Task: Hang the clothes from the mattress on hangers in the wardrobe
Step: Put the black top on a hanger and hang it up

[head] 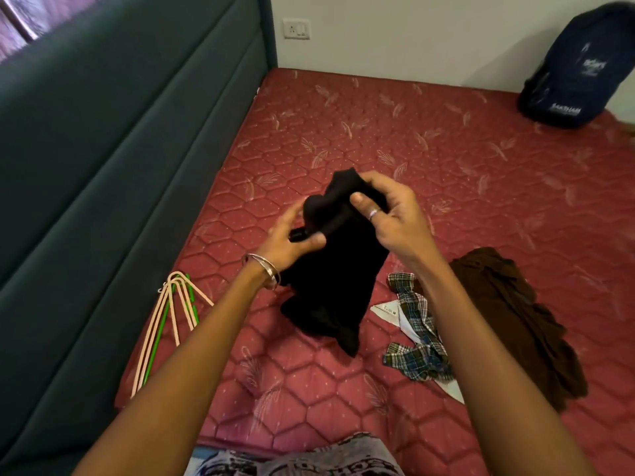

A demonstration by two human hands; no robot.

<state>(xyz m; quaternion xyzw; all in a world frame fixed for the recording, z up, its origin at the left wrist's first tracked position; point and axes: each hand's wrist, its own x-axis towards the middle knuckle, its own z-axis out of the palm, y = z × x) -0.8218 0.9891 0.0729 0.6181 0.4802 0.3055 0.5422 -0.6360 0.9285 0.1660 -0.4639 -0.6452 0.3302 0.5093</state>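
Two bare forearms reached out over the red mattress (412,139). The left hand (292,240) and the right hand (388,207) both gripped a black garment (336,283), lifted above it. Hangers (171,310) lay left; a checked cloth (417,338) and a brown garment (508,317) lay right.

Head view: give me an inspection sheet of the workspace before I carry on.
Surface: red quilted mattress.
Job's things: black garment held up; plaid garment and brown garment lying on the mattress; hangers at its left edge.
Clutter: dark backpack in the far corner.
Grippers: left hand and right hand both grip the black garment.
Cables: nothing seen.
Surroundings: green padded headboard, wall socket.
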